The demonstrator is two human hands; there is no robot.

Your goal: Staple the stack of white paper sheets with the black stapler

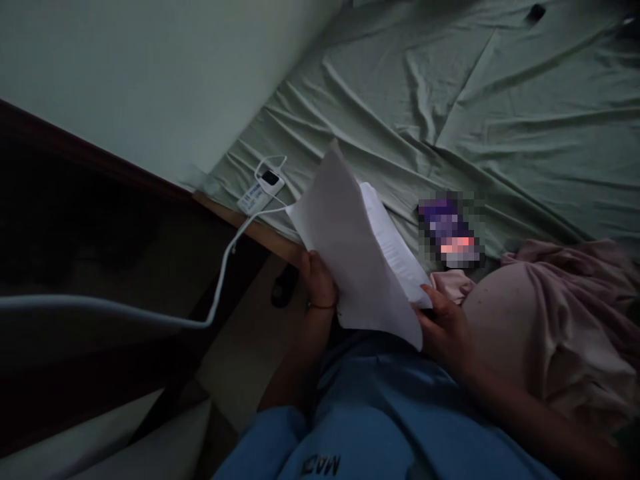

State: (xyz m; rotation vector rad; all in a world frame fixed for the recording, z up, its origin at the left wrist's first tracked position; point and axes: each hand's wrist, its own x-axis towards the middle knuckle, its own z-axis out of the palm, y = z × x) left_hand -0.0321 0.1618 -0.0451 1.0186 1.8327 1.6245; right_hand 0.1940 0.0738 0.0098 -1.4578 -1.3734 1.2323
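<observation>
White papers (pixel 345 247) | long axis slants forward-left | grip: left hand (pixel 319 280), right hand (pixel 445 327) pinching edges

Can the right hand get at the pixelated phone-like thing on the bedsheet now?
Probably not while the right hand holds papers. If it let go, the way to the phone-like thing looks mostly free, with pink cloth partly between.

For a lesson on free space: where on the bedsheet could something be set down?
Between the phone and the black object at top: wide, wrinkled bedsheet. Crowded: at the wooden edge, with cable and white box; around the right hand, with papers and cloth.
</observation>
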